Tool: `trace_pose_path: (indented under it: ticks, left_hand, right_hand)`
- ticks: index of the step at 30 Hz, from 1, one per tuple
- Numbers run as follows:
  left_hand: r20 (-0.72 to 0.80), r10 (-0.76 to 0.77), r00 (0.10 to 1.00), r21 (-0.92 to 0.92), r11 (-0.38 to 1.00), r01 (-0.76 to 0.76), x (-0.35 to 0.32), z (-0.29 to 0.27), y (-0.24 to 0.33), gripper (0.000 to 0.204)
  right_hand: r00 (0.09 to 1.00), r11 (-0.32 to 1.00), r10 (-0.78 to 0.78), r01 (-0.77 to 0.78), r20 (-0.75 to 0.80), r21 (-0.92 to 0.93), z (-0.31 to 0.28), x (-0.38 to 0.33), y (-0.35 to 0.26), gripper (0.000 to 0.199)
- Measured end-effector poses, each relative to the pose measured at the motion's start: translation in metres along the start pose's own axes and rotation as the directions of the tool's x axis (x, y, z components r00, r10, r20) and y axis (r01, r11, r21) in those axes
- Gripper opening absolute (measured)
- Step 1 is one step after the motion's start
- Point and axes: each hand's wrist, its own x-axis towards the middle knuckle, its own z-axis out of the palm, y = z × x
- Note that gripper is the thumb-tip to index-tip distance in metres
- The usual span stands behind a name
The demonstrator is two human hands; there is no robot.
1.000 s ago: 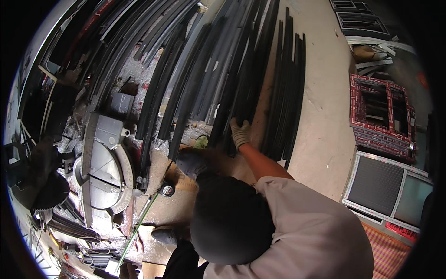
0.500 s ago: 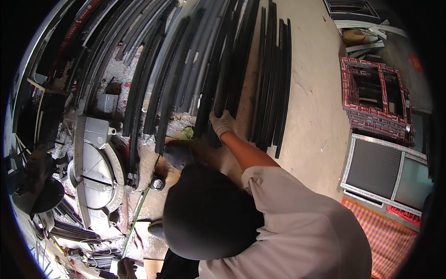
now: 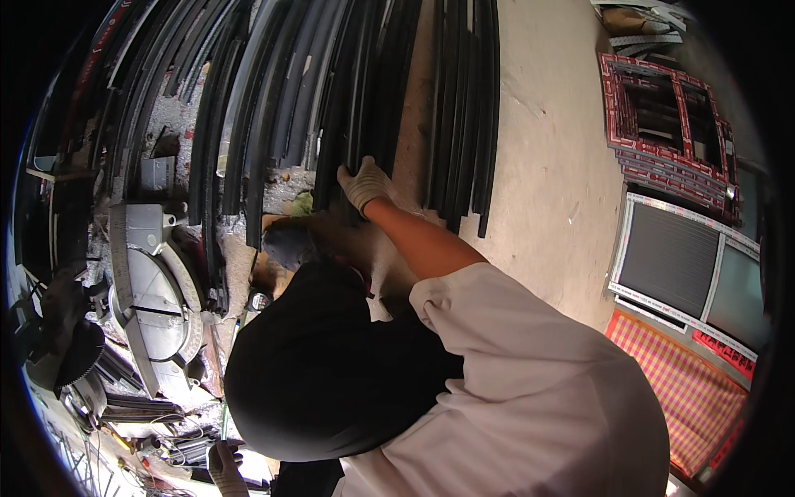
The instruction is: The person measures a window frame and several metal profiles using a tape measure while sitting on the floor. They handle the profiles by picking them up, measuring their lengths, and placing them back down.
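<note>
My right hand point(image 3: 367, 184), in a pale glove, is closed around the near part of a long black profile bar point(image 3: 358, 91). The bar lies among several similar dark bars running away from me. At the lower edge, my gloved left hand point(image 3: 224, 466) has its fingers curled near the end of a thin greenish strip; what it holds is too small to make out. That strip leads up toward a round tape measure point(image 3: 259, 301) on the floor, partly hidden by my dark-trousered leg point(image 3: 331, 364).
Left of my leg stands a mitre saw point(image 3: 157, 306) with a toothed blade point(image 3: 80, 356). Another bundle of black bars point(image 3: 464, 116) lies right of my right hand. Red-and-white taped frames point(image 3: 671, 124), a framed panel point(image 3: 671, 257) and a checked cloth point(image 3: 675, 389) are at the right.
The view has shifted, so the floor items sit further left and higher. My leg now covers more of the greenish strip. My right hand keeps its grip on the bar.
</note>
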Motion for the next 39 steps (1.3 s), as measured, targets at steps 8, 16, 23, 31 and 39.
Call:
trace_pose_path:
  ticks: [8, 16, 23, 31, 39]
  left_hand:
    - [0.053, -0.013, 0.999, -0.04, 0.999, 0.015, -0.009, 0.0, -0.009, 0.044]
    - [-0.005, 0.036, 0.999, -0.188, 0.981, -0.036, 0.002, -0.014, -0.044, 0.033]
    - [-0.017, 0.046, 0.999, -0.127, 0.991, -0.048, -0.005, 0.006, -0.019, 0.033]
    - [-0.005, -0.015, 1.0, -0.01, 1.0, 0.015, 0.001, -0.001, -0.02, 0.035]
    - [-0.009, -0.051, 0.999, 0.041, 0.998, 0.051, 0.001, -0.01, -0.029, 0.039]
  right_hand:
    - [0.977, 0.993, 0.044, -0.065, -0.209, -0.096, -0.019, -0.009, 0.171, 0.034]
    - [0.801, 0.806, 0.591, -0.59, -0.097, 0.044, -0.022, -0.026, 0.276, 0.05]
    - [0.827, 0.83, 0.552, -0.557, 0.108, 0.017, -0.025, -0.021, 0.28, 0.069]
    - [0.872, 0.878, 0.478, -0.468, 0.109, -0.103, -0.031, -0.019, 0.286, 0.071]
    - [0.823, 0.796, 0.543, -0.567, 0.164, 0.21, 0.005, -0.005, 0.303, 0.034]
